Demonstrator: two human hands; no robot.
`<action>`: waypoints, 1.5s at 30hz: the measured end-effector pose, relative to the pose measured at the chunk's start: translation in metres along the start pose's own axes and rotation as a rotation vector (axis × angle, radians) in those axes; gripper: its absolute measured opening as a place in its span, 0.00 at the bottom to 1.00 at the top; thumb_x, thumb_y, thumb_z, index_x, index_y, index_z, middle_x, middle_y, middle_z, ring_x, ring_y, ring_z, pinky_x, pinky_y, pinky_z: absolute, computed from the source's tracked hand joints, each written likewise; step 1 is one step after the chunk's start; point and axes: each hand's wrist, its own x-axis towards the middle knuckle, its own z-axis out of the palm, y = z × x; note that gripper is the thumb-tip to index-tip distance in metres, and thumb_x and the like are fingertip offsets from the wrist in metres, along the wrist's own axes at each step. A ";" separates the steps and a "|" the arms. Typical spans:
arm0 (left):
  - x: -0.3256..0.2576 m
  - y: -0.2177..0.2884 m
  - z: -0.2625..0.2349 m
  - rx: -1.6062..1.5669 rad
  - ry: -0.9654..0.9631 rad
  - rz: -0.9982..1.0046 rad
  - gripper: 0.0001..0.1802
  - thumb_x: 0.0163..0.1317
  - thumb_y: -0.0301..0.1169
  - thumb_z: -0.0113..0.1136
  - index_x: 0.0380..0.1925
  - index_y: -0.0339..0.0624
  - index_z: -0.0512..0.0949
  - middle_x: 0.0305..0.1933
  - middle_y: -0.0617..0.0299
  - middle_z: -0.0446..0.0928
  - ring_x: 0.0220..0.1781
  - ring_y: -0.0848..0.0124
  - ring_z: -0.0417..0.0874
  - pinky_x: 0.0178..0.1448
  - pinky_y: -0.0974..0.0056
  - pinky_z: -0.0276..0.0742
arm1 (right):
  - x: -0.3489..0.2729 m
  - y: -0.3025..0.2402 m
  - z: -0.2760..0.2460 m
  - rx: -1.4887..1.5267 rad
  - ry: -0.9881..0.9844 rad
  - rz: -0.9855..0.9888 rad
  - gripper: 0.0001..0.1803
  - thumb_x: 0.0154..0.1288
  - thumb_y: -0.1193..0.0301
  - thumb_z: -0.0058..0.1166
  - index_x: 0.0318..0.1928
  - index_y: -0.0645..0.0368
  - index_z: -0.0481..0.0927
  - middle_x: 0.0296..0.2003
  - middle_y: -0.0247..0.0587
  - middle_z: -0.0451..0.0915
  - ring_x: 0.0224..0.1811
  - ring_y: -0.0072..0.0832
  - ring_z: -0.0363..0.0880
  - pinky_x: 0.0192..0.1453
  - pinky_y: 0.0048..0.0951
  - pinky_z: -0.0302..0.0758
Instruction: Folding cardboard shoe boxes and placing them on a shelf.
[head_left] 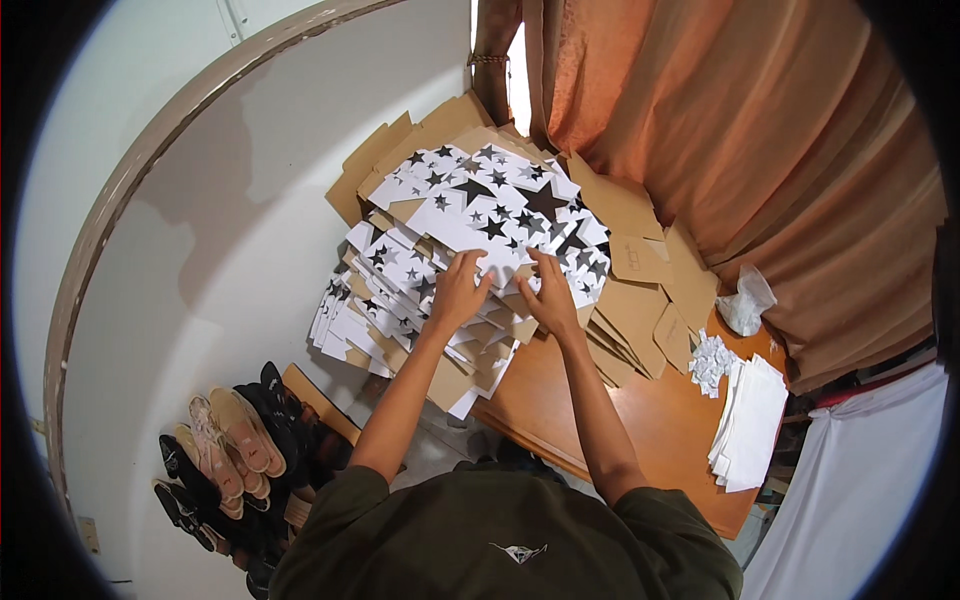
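A tall, uneven pile of white sheets printed with black stars [510,200] stands at the far left part of a brown wooden table [540,390], close to the pale wall [300,200], its layers fanned and jutting out toward the near left. The left hand [462,290] and the right hand [549,295] are side by side at the near edge of the top of this pile, palms turned down, fingers loosely bent and pointing forward; whether either one pinches a sheet, I cannot tell. Flat brown cardboard pieces [630,320] stick out behind the pile and spread over the table to its right, below an orange-brown curtain [720,150]. Farther right on the table are a translucent plastic bag [745,300], a small heap of whitish scraps [710,362] and, nearest the person, a stack of plain white sheets [748,420]. A white cloth [850,480] hangs beyond the table's right side, while several shoes [245,430] sit together at the lower left, near the wall
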 end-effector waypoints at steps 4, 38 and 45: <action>0.042 -0.012 0.018 0.413 -0.107 0.119 0.27 0.62 0.22 0.58 0.63 0.49 0.74 0.71 0.57 0.69 0.75 0.60 0.68 0.76 0.38 0.54 | 0.040 0.038 -0.001 -0.300 -0.040 -0.167 0.35 0.52 0.83 0.59 0.64 0.56 0.74 0.58 0.52 0.76 0.58 0.53 0.77 0.63 0.48 0.75; 0.025 -0.033 -0.005 0.634 -0.129 0.821 0.26 0.62 0.46 0.66 0.58 0.48 0.81 0.62 0.60 0.81 0.66 0.61 0.80 0.73 0.41 0.65 | 0.027 0.044 -0.024 -0.594 -0.384 -0.396 0.28 0.65 0.67 0.54 0.67 0.49 0.76 0.72 0.41 0.68 0.78 0.40 0.59 0.79 0.68 0.46; 0.053 0.044 -0.038 0.433 0.144 0.859 0.12 0.62 0.39 0.66 0.41 0.46 0.82 0.45 0.64 0.85 0.48 0.69 0.86 0.53 0.57 0.76 | 0.039 0.032 -0.037 -0.464 0.123 -0.577 0.18 0.62 0.77 0.64 0.53 0.52 0.83 0.52 0.34 0.85 0.61 0.33 0.80 0.76 0.58 0.59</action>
